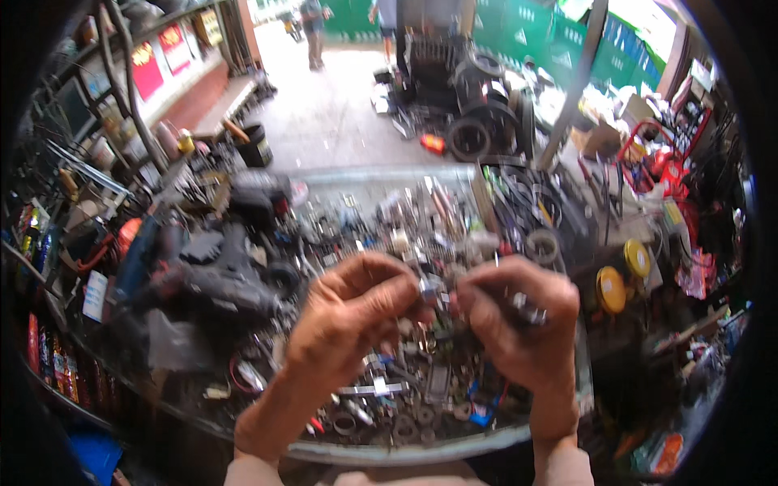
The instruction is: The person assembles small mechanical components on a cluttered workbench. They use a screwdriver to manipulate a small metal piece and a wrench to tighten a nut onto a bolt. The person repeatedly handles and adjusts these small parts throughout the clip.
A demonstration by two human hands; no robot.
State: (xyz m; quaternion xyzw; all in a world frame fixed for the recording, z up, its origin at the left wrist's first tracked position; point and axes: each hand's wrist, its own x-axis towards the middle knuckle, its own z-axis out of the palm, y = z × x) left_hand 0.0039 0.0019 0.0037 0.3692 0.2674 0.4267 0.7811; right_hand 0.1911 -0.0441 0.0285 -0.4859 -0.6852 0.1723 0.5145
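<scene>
Both my hands are raised over a workbench (324, 448) strewn with small metal parts. My left hand (344, 312) pinches a small shiny metal part (428, 287) between thumb and fingers. Just to the right of it, my right hand (523, 312) is closed, with its thumb and fingertips pressed together close to that part. Bright metal (525, 308) glints within the curl of the right hand, too smeared by motion to name. Below the hands lie several washers and rings (405, 425), a silvery bar-shaped piece (377, 389) and a small blue item (484, 409).
A dark power drill (227, 287) lies left of my left hand. Pliers and other long-handled tools (515, 198) fill the bench's far right. Two yellow round lids (610, 289) are beyond the right edge. Wheels and tyres (470, 138) stand on the floor ahead; two people (312, 32) are farther back.
</scene>
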